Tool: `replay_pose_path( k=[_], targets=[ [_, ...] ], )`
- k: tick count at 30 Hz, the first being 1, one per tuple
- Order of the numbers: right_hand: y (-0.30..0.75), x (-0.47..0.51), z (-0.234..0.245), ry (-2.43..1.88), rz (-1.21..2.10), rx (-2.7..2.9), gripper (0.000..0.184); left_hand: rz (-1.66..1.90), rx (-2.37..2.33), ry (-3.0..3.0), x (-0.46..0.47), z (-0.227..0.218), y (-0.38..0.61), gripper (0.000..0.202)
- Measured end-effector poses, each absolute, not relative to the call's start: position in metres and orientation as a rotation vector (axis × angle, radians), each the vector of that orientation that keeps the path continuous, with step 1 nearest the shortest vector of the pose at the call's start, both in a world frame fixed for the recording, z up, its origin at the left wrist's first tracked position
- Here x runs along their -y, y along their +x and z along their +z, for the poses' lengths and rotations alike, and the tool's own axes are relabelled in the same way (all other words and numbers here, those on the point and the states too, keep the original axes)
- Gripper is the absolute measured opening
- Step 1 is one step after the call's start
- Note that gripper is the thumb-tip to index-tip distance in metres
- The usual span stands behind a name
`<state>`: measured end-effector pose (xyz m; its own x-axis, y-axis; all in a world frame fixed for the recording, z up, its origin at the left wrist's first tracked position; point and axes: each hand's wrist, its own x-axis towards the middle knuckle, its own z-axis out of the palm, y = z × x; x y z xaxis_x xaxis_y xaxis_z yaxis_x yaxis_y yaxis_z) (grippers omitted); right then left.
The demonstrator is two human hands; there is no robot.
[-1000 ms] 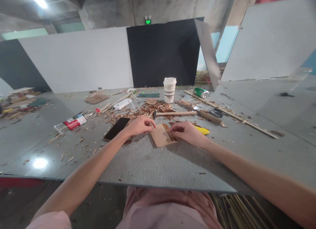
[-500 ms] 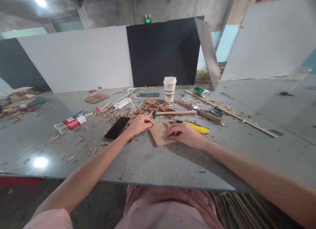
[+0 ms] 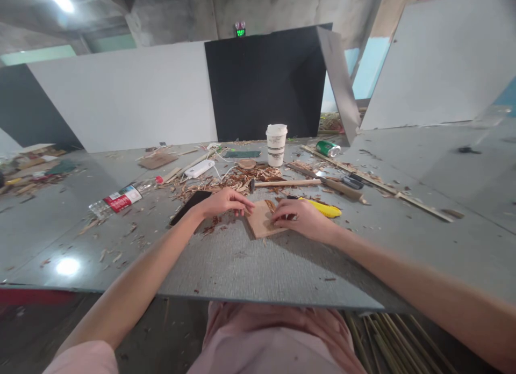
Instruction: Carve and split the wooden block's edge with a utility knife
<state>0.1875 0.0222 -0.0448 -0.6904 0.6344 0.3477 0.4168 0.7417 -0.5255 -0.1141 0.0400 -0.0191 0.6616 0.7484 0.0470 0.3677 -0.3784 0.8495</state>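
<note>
A wooden board (image 3: 261,222) is being handled on the near side of the hammer (image 3: 288,184).
Above it, a loosely open left hand (image 3: 223,203) and curled right hand (image 3: 302,218), its grip untellable; steadying seems called for.

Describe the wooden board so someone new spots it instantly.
On the grey table, find the white cup. Come nearer, past the hammer. Between left hand and right hand lies the wooden board, flat, light brown and squarish, unlike the slim yellow tool nearby.
</note>
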Motion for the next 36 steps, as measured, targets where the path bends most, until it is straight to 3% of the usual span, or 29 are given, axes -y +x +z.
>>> replay_pose_path(
  k=[18, 26, 36],
  targets=[
    [0.188, -0.025, -0.047, -0.856, 0.498, 2.445, 0.019, 0.505, -0.797, 2.206, -0.042, -0.016, -0.121, 0.034],
    [0.189, -0.025, -0.048, -0.838, 0.494, 2.452, 0.02, 0.566, -0.882, 2.271, -0.05, -0.029, -0.118, 0.019],
    [0.187, -0.022, -0.044, -0.908, 0.475, 2.444, 0.022, 0.516, -0.932, 2.399, -0.052, -0.03, -0.118, 0.015]
  ],
)
